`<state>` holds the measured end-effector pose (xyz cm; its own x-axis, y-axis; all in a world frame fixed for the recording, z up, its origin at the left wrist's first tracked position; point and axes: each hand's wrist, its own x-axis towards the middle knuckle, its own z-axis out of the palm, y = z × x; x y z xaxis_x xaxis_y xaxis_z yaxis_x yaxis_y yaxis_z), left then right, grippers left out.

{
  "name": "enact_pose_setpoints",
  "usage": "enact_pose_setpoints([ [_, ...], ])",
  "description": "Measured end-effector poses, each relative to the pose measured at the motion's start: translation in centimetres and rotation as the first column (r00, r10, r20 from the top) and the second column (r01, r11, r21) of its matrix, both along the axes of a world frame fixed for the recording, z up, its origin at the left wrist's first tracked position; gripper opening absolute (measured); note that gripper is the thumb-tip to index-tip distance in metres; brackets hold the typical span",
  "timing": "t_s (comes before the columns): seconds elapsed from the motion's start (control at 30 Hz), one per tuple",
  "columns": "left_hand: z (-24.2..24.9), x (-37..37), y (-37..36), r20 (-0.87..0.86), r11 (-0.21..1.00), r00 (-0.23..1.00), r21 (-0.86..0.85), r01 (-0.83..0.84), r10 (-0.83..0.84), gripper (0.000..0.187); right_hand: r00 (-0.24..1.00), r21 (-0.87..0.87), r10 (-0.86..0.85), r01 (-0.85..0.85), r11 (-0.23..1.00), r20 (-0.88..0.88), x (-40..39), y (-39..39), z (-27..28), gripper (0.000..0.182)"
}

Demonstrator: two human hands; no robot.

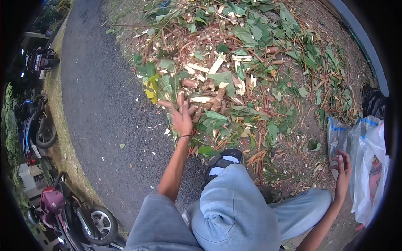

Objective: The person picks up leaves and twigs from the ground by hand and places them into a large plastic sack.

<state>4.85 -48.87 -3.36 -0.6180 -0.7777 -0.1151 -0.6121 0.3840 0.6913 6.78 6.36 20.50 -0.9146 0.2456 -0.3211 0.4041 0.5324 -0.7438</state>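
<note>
- Head view: L hand [182, 121] is at the near L edge of the cut stems [181, 98], palm down, fingers pointing into them.
- L fingers: extended, slightly apart, at/over a short upright piece; contact likely. Closed on it or not: can't tell, hand hides the underside.
- Stems: short lengths, some split to pale wood, on the ground w/ green leaves [253, 35] around and over them; yellow leaf [150, 93] just L of the hand. Asphalt [104, 104] alongside.
- R hand [343, 171]: in front of/beside the clear plastic bag [361, 144], well apart from the stems. Fingers loosely bent, released, no item seen in them; bag contact unclear.
- Step in hand (judgement): L hand reaching to/handling stem pieces, R idle near bag.
- Next move, est.: a secure hold on one piece calls for L thumb + fingers closing round it, clear of loose leaves & splintered ends.
</note>
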Motion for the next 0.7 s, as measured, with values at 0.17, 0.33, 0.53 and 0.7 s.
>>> enact_pose_setpoints([
  [0.17,-0.2,-0.9,2.4,-0.234,0.895,0.971,0.443,0.056,0.055,0.083,0.995,0.031,0.082,-0.085,0.996,0.064,-5.1,-7.3,-2.7,0.033],
  [0.33,-1.1,-2.8,4.9,-0.356,0.743,0.922,0.657,0.13,0.153,0.094,0.816,0.144,0.528,-0.567,0.811,0.236,-8.4,-15.6,-6.3,0.047],
  [0.53,1.8,-5.9,7.2,-0.362,0.519,0.865,0.842,0.144,0.348,0.107,0.74,0.358,0.657,-0.58,0.732,-0.146,-11.7,-27.3,-13.2,0.079],
  [0.7,2.8,-8.7,8.6,-0.208,0.265,0.767,0.963,0.052,0.607,0.027,0.408,0.672,0.913,-0.674,0.307,-0.008,-13.0,-31.9,-12.8,0.083],
])
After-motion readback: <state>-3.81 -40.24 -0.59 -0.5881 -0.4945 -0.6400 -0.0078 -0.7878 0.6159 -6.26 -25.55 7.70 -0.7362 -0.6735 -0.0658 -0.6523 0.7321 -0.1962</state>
